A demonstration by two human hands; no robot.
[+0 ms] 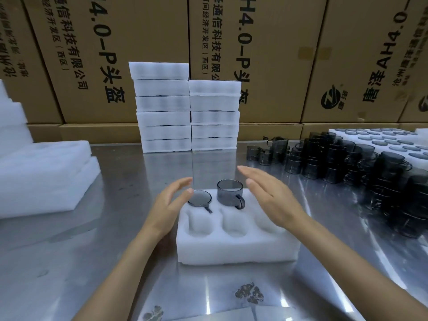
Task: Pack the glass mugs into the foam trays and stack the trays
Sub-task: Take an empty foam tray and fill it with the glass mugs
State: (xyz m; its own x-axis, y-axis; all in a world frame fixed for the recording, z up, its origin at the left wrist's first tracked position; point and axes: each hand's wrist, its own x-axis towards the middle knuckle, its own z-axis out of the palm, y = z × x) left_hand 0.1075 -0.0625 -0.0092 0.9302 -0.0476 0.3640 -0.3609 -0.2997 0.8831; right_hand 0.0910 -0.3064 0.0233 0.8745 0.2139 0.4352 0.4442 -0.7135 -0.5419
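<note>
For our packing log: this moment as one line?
left hand open | right hand open | foam tray: two mugs in | stacking pending

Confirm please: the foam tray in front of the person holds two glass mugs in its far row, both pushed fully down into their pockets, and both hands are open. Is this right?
Not quite. In the head view only the left mug sits fully down in the foam tray. The right mug stands high above its pocket. The rest holds: two mugs in the far row, left hand and right hand open.
</note>
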